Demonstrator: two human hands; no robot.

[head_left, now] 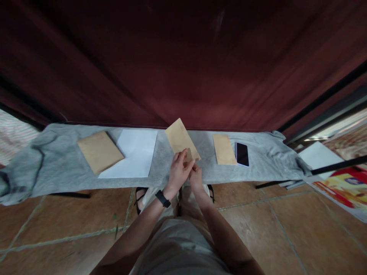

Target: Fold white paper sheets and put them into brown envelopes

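A tan paper envelope [179, 135] is tilted at the middle of the narrow cloth-covered surface, its lower end between my two hands. My left hand [178, 170], with a black watch on the wrist, has its fingers closed on that lower end. My right hand [196, 178] pinches the near corner right beside it. The fingers partly cover a folded-looking end of the envelope. To the right lies a second tan envelope [224, 149]. On the left, a stack of tan envelopes [100, 151] overlaps white paper sheets [137, 152].
A phone [242, 154] lies right of the second envelope. Grey cloth [200, 138] covers the narrow surface, with a dark red curtain [183, 76] behind it. At the far right are black metal bars [323, 97] and a red-and-yellow printed package [348, 187]. Tiled floor [243, 225] shows below.
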